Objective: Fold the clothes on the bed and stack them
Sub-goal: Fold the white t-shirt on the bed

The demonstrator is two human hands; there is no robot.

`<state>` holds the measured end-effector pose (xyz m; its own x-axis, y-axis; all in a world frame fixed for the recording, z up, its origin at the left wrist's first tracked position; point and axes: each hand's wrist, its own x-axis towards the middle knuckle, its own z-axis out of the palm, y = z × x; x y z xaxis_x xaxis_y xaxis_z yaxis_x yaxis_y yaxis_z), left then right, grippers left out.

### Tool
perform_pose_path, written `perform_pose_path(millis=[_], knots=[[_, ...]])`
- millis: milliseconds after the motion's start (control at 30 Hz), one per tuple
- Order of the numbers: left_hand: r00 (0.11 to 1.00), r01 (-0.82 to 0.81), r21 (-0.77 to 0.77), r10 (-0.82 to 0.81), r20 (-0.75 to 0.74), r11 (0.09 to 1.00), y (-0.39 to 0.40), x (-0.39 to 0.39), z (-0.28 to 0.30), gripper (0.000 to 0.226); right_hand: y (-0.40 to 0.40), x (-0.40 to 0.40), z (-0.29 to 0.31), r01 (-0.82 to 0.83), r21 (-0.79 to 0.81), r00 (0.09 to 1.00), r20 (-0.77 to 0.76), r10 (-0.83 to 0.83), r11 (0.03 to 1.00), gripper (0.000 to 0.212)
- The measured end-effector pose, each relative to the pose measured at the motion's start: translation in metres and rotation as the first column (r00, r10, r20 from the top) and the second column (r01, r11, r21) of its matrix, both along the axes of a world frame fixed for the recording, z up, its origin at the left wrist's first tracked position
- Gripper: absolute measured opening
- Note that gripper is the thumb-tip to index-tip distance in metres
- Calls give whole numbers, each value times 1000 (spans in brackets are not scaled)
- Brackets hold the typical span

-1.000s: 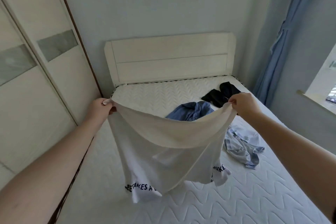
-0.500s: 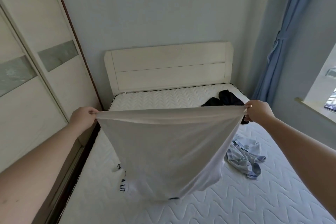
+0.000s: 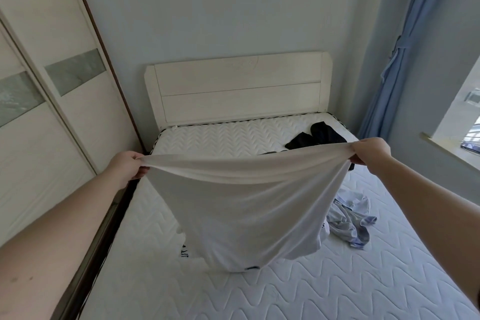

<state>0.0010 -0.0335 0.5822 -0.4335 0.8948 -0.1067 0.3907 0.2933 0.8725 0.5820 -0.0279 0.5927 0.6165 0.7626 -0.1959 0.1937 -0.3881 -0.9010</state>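
A white T-shirt (image 3: 244, 210) with dark lettering hangs spread in the air over the bed (image 3: 324, 288). My left hand (image 3: 127, 167) grips its top edge at the left, and my right hand (image 3: 368, 149) grips the same edge at the right. The edge sags a little between them, and the shirt's lower end touches the mattress. A crumpled light-blue garment (image 3: 349, 221) lies on the mattress to the right. A black garment (image 3: 317, 136) lies near the headboard, partly hidden behind the shirt.
A white headboard (image 3: 236, 88) stands at the far end against the wall. A wardrobe with sliding doors (image 3: 44, 112) runs along the bed's left side. A blue curtain (image 3: 400, 47) and a window sill (image 3: 452, 150) are at the right.
My hands pulled apart and stretched the shirt's top edge wide, then eased so it sags slightly. The blue garment behind the shirt is now hidden. The view has tilted upward.
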Motion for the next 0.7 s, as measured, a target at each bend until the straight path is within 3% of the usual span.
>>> perform_pose_path(millis=[300,367,433,533,700], knots=[[999,-25,51,22,45,998,28,22,-8,31,20,-11,-22,-121,11,991,-50,121,993,18],[998,-12,77,8,54,997,36,32,-8,32,27,-17,-24,-144,26,983,-111,146,989,14],[997,1,109,-9,75,994,46,42,-7,30,38,-23,-22,-152,23,968,-198,153,988,23],[997,47,148,-54,48,988,59,54,4,29,53,-29,-18,-193,75,934,-293,206,978,31],[992,76,199,-95,87,977,81,50,34,30,69,-30,7,-237,206,911,-292,291,949,32]])
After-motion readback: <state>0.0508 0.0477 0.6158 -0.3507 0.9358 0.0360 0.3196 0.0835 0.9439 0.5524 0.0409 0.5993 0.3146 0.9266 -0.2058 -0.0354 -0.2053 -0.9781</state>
